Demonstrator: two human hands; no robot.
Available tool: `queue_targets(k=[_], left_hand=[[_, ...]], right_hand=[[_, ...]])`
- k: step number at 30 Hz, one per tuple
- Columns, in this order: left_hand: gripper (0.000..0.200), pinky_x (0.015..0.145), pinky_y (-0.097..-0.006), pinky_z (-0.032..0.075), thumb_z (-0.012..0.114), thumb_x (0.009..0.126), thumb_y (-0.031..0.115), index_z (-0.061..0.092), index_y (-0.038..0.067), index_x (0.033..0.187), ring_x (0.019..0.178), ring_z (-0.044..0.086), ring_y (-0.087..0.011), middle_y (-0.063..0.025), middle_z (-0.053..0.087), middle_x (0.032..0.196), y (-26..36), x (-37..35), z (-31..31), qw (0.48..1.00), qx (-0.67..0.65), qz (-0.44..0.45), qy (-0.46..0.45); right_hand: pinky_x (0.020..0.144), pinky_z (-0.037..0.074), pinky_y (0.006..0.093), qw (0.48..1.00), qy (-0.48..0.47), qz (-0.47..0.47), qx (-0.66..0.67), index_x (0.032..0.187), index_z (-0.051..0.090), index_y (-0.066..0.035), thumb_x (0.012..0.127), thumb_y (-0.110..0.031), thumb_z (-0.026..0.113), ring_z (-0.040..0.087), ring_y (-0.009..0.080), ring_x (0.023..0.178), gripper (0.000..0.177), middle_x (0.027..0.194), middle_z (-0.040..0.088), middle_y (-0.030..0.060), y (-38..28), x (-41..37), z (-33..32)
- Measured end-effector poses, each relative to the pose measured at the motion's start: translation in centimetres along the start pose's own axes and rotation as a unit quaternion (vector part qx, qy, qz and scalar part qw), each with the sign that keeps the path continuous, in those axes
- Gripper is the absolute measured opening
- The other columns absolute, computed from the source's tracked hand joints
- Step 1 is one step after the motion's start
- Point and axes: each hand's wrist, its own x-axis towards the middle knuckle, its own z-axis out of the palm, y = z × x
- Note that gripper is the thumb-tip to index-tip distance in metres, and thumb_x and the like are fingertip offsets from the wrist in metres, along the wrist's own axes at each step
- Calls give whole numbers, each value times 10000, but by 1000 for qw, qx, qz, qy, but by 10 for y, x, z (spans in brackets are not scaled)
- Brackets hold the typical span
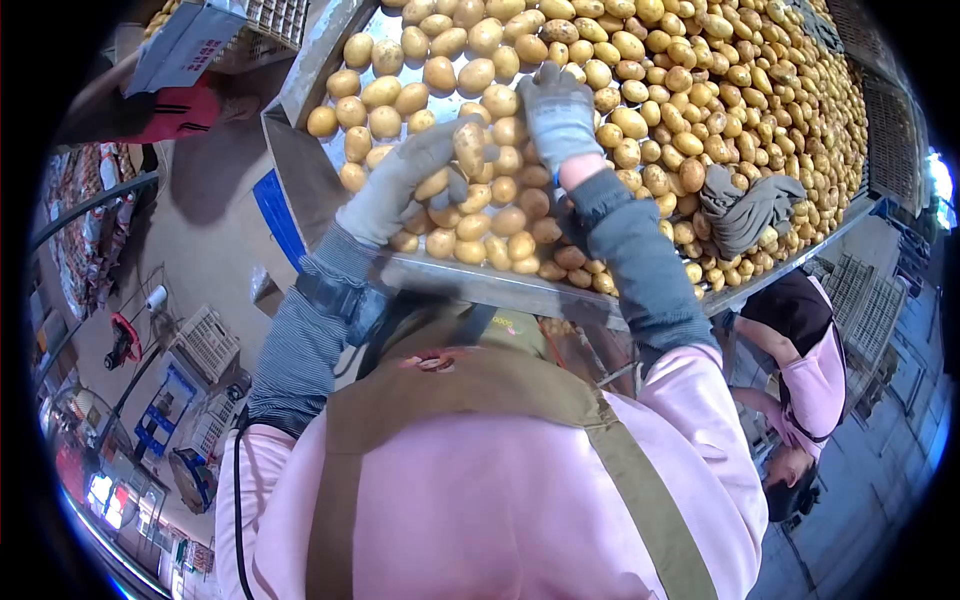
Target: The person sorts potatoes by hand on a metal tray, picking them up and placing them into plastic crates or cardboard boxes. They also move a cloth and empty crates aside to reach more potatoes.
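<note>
Many yellow-brown potatoes (700, 110) lie on a metal sorting table (470, 280). Grey gloves cover both of my hands. My left hand (415, 185) is at the near left part of the table, its fingers curled round a potato (468, 148), with another potato (432, 185) against the palm. My right hand (558, 112) rests farther in, palm down over the potatoes, fingers bent; whatever lies under its fingers is hidden. A crumpled grey cloth (745, 210) lies on the potatoes at the right.
The table's metal rim runs close in front of my body. A person in pink (815, 380) bends at the right beside stacked crates (860, 300). At the left are a white-and-blue box (188, 48), another person's pink clothing (180, 112), a plastic crate (207, 345) and filled sacks (90, 230).
</note>
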Motion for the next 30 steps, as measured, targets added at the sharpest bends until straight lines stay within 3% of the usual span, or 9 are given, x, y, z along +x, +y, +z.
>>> queue_targets(k=[6, 11, 15, 17, 18, 22, 25, 26, 30], left_hand=[[595, 1001, -304, 492, 687, 964, 278, 467, 27, 1456, 1255, 555, -197, -103, 580, 1369, 12, -4, 20, 990, -134, 3, 49], [584, 760, -199, 536, 654, 986, 360, 470, 49, 1445, 924, 630, -93, -91, 660, 1209, 22, -19, 28, 991, -129, -18, 3], [562, 547, -184, 413, 623, 1004, 370, 459, 56, 1440, 652, 544, -70, -71, 656, 1113, 18, -33, 34, 987, -155, -6, 35], [551, 442, -179, 309, 602, 1015, 377, 451, 59, 1438, 531, 463, -59, -50, 650, 1020, 15, -39, 36, 986, -158, -21, 54], [499, 446, -158, 313, 568, 1034, 366, 471, 74, 1426, 523, 419, -31, -16, 619, 959, 16, -41, 38, 983, -174, -27, 48], [403, 657, -77, 446, 452, 1064, 180, 482, 155, 1465, 947, 514, 18, 8, 527, 1339, 5, -43, 36, 991, -71, -48, 99], [426, 681, -83, 449, 423, 1057, 159, 478, 175, 1479, 1045, 496, 12, 39, 439, 1433, -4, -38, 40, 985, -58, -93, 136], [412, 683, -93, 446, 403, 1087, 282, 475, 189, 1482, 1062, 493, 10, 73, 469, 1399, -21, -34, 32, 987, -32, -88, 127], [532, 431, -161, 383, 401, 1067, 518, 541, 118, 1387, 698, 579, -49, -41, 620, 1173, -66, -22, 14, 965, -23, -192, 180]], right_hand=[[852, 549, 455, 999, 16, 42, 8, 1010, 693, -128, 853, -89, 605, 641, 329, 982, 184, 1174, 604, 125, -5, -2, 11], [933, 532, 392, 960, 117, 9, 253, 1056, 719, -120, 799, -47, 726, 636, 307, 1122, 267, 1432, 518, 167, 14, -31, 12], [803, 534, 204, 570, -2, 213, 794, 1213, 679, 6, 907, -49, 692, 655, 100, 933, 311, 1123, 723, 62, 9, -62, -60], [800, 529, 192, 511, -4, 213, 833, 1300, 622, 25, 947, -30, 638, 650, 89, 955, 357, 1229, 693, 93, 3, -83, -81], [828, 535, 195, 403, -6, 199, 893, 1356, 575, 22, 968, -32, 612, 647, 96, 1007, 394, 1300, 658, 112, -3, -94, -90], [1027, 533, 372, 355, -9, 180, 917, 1419, 514, 2, 976, -74, 610, 565, 263, 1289, 459, 1430, 544, 154, -16, -130, -116], [935, 578, 346, 273, 9, 157, 949, 1424, 485, 10, 1022, -134, 555, 640, 247, 1193, 432, 1354, 609, 162, -24, -146, -118], [914, 581, 346, 357, 26, 156, 921, 1428, 483, -1, 1029, -152, 547, 644, 242, 1180, 431, 1356, 607, 156, -25, -153, -119], [619, 477, 218, 283, -33, 306, 908, 1298, 574, -36, 1014, -216, 553, 577, 103, 761, 337, 951, 623, 42, -42, -180, -105]])
